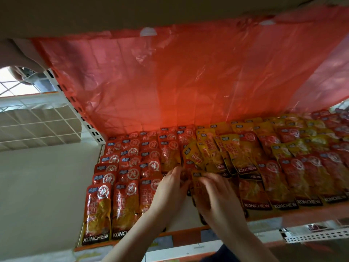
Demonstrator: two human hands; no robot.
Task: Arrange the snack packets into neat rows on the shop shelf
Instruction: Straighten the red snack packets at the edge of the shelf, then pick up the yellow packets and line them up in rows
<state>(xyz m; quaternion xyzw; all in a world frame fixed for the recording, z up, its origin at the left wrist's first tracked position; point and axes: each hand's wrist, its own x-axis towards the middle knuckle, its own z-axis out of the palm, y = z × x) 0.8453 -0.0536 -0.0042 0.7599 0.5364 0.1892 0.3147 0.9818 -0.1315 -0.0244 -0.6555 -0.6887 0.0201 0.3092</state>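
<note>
Head view: looking down on a shop shelf (pixel 188 207) under a red plastic sheet (pixel 188 72), packed with flat snack packets. Lying in tidy overlapping rows at the left, the red packets (pixel 113 186); fanning out crooked in the middle, the yellow packets (pixel 217 154); running in straighter rows at the right, more red ones. Working in the middle gap, both hands. Left hand (pixel 170 191) reaching with fingers on a packet edge, grip seemingly a light pinch, though blurred. Right hand (pixel 221 195) curling over a yellow packet (pixel 197 183) and holding it.

Judging the handling: probably light, thin and floppy foil pouches, glossy and slippery, sliding easily over each other. Taking hold best at the stiff sealed top or bottom edge, not at the soft filled middle, and pressing flat after placing.
</note>
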